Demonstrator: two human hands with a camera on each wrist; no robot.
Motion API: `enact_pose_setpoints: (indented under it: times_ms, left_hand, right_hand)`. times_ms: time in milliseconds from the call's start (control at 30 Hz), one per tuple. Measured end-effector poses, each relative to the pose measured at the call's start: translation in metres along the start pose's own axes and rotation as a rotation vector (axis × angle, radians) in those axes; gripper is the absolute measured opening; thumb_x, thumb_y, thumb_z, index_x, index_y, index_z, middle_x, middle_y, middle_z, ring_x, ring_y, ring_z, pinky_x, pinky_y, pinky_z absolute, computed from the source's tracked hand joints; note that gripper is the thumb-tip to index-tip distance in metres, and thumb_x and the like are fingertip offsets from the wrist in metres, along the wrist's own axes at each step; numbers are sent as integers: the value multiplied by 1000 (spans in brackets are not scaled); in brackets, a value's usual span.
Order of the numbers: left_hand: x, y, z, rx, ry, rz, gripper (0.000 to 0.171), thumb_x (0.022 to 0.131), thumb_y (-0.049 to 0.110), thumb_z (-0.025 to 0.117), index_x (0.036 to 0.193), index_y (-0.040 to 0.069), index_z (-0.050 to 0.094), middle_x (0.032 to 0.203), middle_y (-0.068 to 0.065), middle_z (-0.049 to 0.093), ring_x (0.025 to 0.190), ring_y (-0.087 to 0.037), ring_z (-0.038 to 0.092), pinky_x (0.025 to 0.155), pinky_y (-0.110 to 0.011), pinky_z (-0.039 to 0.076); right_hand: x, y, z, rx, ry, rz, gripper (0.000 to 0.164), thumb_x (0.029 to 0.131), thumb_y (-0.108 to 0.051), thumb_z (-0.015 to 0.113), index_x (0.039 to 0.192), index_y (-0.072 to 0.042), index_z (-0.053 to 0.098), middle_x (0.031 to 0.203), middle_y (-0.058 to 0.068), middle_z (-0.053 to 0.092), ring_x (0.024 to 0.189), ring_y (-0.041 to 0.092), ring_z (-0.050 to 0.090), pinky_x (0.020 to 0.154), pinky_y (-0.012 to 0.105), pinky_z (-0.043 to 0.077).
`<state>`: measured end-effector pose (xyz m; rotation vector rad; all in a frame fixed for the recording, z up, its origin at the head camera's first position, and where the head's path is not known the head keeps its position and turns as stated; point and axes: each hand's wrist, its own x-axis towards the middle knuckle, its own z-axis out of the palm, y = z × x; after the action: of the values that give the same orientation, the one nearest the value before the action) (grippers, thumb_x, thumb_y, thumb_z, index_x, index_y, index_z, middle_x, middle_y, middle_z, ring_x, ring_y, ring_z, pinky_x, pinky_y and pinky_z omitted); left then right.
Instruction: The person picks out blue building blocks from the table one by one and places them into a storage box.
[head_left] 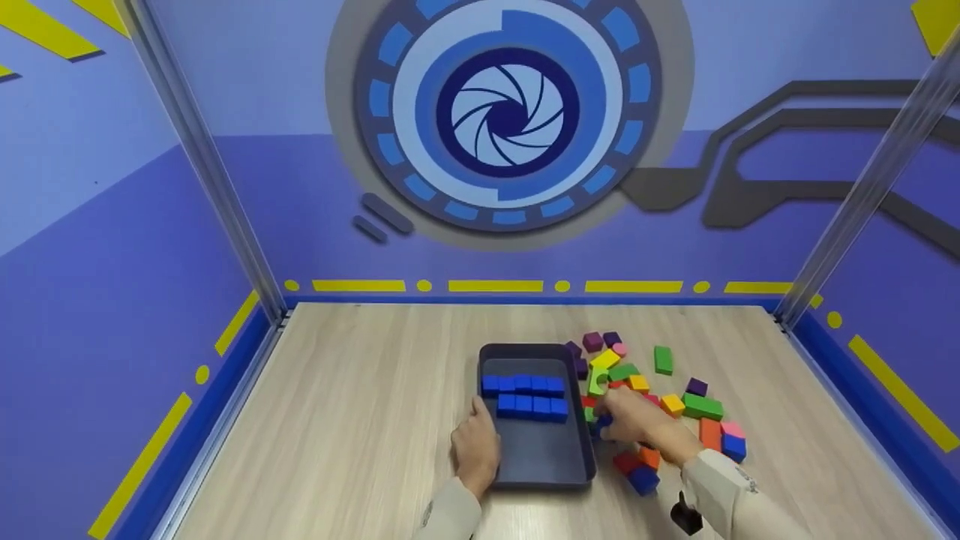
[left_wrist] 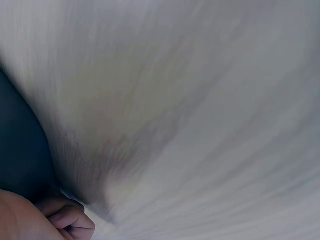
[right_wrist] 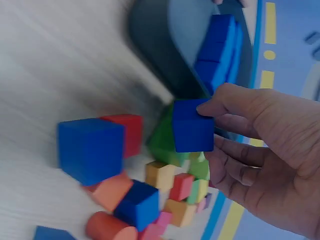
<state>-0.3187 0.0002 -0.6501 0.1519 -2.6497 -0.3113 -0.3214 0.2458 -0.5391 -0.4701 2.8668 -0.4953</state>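
Note:
A dark grey tray (head_left: 536, 465) stands on the table, with two rows of blue blocks (head_left: 532, 407) across it. My left hand (head_left: 476, 442) holds the tray's left wall, its fingers curled against the outside in the left wrist view. Just past the tray's right wall, my right hand (head_left: 634, 416) pinches a blue block (right_wrist: 192, 125) between thumb and fingers. Below that block in the right wrist view sits a green block (right_wrist: 162, 142). Another blue block (right_wrist: 92, 150) lies on the table close to a red block (right_wrist: 130, 134).
Loose coloured blocks spread right of the tray, including a green block (head_left: 663, 360), a purple block (head_left: 696, 387) and an orange-red block (head_left: 709, 433). Bare wooden table (head_left: 360, 405) extends left of the tray. Panels and metal posts (head_left: 847, 180) enclose the table's back and sides.

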Motion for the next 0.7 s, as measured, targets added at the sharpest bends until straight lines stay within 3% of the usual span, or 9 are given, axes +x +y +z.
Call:
enact_pose_setpoints:
  times_ms: [100, 200, 367, 467, 600, 700]
  left_hand:
    - [0, -1, -2, -2, -1, -4, 49, 75, 10, 83, 113, 2, 53, 61, -7, 65, 54, -25, 66, 48, -38, 50]
    - [1, -2, -2, 1, -5, -8, 49, 76, 11, 82, 114, 2, 53, 62, -8, 65, 56, -26, 67, 49, -38, 50]
    - [3, -3, -1, 12, -22, -26, 55, 74, 16, 86, 117, 2, 54, 65, -8, 67, 58, -26, 68, 51, -39, 51]
    - [3, -3, 0, 12, -63, -35, 61, 74, 21, 89, 120, 3, 53, 69, -9, 69, 61, -25, 69, 53, -38, 52]
    - [2, 0, 1, 26, -97, -36, 64, 75, 24, 89, 123, 3, 52, 70, -8, 70, 61, -23, 69, 53, -37, 52]
    - [1, 4, 2, 45, -83, -39, 61, 76, 24, 88, 122, 4, 53, 68, -7, 68, 59, -22, 68, 52, -36, 51]
  right_hand:
    - [5, -12, -4, -9, 79, 0, 24, 77, 0, 83, 101, 1, 77, 95, 11, 76, 80, 24, 68, 80, 45, 61]
    - [10, -26, -4, -18, 157, -64, 25, 78, 0, 82, 102, 2, 76, 96, 14, 75, 81, 26, 67, 79, 44, 61]
    - [19, -47, 13, -63, 254, -290, 25, 81, 2, 79, 105, 1, 74, 100, 16, 72, 91, 31, 67, 82, 47, 59]
    - [24, -57, 29, -71, 234, -381, 26, 82, 5, 76, 108, 2, 73, 104, 16, 72, 96, 34, 67, 85, 48, 58]
    - [29, -66, 46, -26, 161, -397, 28, 82, 10, 74, 109, 3, 73, 108, 18, 74, 104, 38, 68, 90, 51, 56]
    - [33, -68, 52, -12, 137, -397, 29, 80, 12, 74, 108, 4, 73, 108, 18, 75, 105, 40, 69, 91, 52, 56]
